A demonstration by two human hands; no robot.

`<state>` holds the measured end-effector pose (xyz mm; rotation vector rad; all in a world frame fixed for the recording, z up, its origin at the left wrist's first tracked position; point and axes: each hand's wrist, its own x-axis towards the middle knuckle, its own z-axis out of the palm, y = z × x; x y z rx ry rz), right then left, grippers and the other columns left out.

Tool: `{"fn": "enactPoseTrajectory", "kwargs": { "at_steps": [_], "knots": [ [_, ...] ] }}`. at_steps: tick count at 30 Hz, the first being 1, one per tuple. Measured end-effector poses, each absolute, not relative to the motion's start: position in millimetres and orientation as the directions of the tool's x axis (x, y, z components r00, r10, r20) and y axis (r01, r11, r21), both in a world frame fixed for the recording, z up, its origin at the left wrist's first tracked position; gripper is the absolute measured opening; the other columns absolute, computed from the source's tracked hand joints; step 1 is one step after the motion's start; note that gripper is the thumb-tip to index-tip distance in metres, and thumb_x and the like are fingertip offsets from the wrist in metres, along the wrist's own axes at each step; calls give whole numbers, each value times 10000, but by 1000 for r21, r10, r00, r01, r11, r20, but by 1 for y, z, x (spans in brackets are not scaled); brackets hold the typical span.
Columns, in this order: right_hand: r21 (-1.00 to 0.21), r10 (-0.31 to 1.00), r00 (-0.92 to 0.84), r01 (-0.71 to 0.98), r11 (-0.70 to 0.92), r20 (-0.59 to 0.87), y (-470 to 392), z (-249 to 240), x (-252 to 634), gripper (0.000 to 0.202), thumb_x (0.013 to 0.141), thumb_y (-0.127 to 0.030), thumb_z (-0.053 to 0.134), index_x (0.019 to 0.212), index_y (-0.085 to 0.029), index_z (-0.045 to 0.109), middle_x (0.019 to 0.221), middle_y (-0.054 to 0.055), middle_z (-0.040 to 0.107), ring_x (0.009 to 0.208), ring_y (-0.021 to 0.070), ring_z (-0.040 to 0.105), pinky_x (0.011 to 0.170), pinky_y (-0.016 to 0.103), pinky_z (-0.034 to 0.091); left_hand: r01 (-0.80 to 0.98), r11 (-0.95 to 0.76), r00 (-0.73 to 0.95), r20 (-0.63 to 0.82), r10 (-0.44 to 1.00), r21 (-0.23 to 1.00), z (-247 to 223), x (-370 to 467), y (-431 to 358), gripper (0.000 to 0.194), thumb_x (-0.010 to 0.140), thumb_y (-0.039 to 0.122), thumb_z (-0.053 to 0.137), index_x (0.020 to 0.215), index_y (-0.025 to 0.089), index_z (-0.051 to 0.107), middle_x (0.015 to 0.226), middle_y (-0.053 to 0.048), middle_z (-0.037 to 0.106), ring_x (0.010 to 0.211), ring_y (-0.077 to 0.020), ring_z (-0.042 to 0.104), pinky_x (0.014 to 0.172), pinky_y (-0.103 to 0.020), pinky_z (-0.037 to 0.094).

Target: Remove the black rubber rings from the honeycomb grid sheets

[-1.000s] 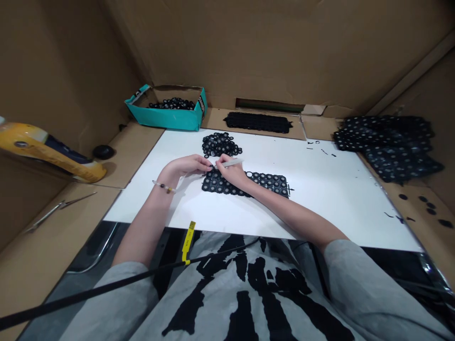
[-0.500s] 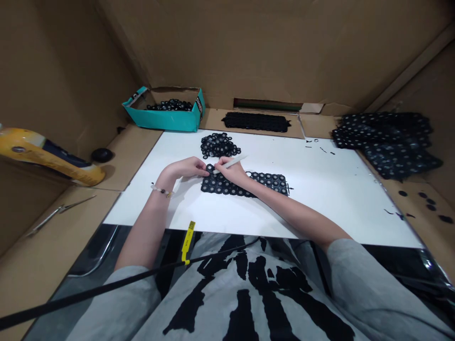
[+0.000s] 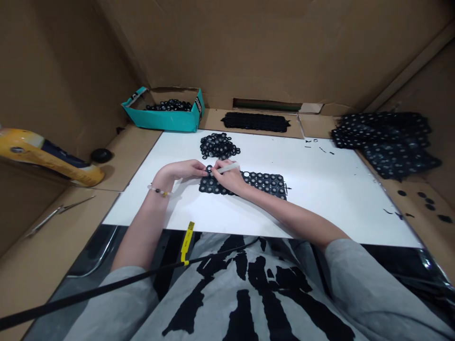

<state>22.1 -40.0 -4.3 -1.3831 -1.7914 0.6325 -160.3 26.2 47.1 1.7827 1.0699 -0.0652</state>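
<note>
A black strip (image 3: 268,182) with rows of round, light-centred pieces lies flat on a white board. At its upper left corner is a black ring (image 3: 209,168), and the fingertips of my left hand (image 3: 187,168) pinch its left edge. My right hand (image 3: 231,179) is closed round a white pen-like stick (image 3: 229,167), its fingertips at the same ring and its wrist above the strip. My right hand hides the middle of the strip and the stick's tip. Just beyond both hands sits a pile of black rings (image 3: 218,146).
A teal box (image 3: 167,121) with more rings stands at the back left. Behind the board lies a stack of black strips (image 3: 256,121). Dotted black sheets (image 3: 387,142) are heaped at the right. Tweezers (image 3: 60,210) and a yellow bottle (image 3: 53,156) are on the left. A black strap (image 3: 106,286) crosses my lap.
My right hand has shifted slightly down and the white stick now lies flatter, pointing more to the side. My left hand stays at the strip's corner, fingers still pinched.
</note>
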Motion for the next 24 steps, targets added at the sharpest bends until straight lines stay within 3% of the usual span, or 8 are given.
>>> {"fn": "enactPoseTrajectory", "kwargs": {
  "at_steps": [5, 10, 13, 17, 21, 24],
  "knots": [
    [-785, 957, -101, 553, 281, 271, -40, -7, 22, 218, 908, -331, 532, 710, -239, 533, 840, 3, 682, 981, 227, 580, 998, 436, 309, 702, -149, 602, -468, 647, 697, 52, -159, 22, 364, 661, 514, 706, 642, 189, 545, 563, 17, 447, 534, -126, 370, 517, -263, 303],
    [-871, 971, -104, 429, 240, 216, -35, -7, 28, 256, 913, -375, 515, 699, -236, 530, 784, -19, 662, 879, 198, 593, 884, 354, 385, 774, -180, 451, -329, 829, 607, 50, -163, 2, 348, 704, 505, 690, 828, 185, 631, 722, -24, 601, 645, -157, 495, 580, -253, 353],
    [-887, 965, -104, 382, 261, 240, -35, -5, 31, 269, 910, -380, 523, 689, -226, 539, 810, -14, 669, 893, 186, 597, 877, 330, 399, 822, -164, 368, -289, 884, 546, 39, -169, -12, 322, 737, 502, 653, 729, 183, 610, 672, -22, 577, 628, -157, 476, 569, -262, 328],
    [-853, 933, -84, 385, 353, 349, -43, 3, 39, 254, 900, -395, 558, 733, -209, 598, 960, 28, 695, 1016, 197, 584, 930, 330, 399, 731, -176, 404, -211, 890, 659, 25, -173, -25, 374, 789, 501, 578, 601, 190, 492, 564, 18, 445, 559, -131, 380, 540, -268, 284],
    [-951, 965, -217, 236, 201, 150, -54, 5, 44, 252, 875, -448, 593, 842, -208, 661, 674, -9, 645, 670, 152, 590, 669, 275, 449, 653, -151, 402, -171, 900, 742, 24, -169, -32, 357, 785, 506, 582, 646, 179, 551, 579, 16, 479, 574, -135, 396, 550, -267, 306],
    [-982, 965, -250, 147, 116, 77, -57, 2, 43, 231, 815, -421, 663, 837, -194, 704, 715, 0, 675, 637, 129, 595, 598, 242, 445, 624, -117, 383, -173, 907, 772, 24, -167, -35, 343, 778, 503, 598, 693, 171, 601, 598, 7, 523, 575, -139, 413, 541, -264, 310]
  ]
}}
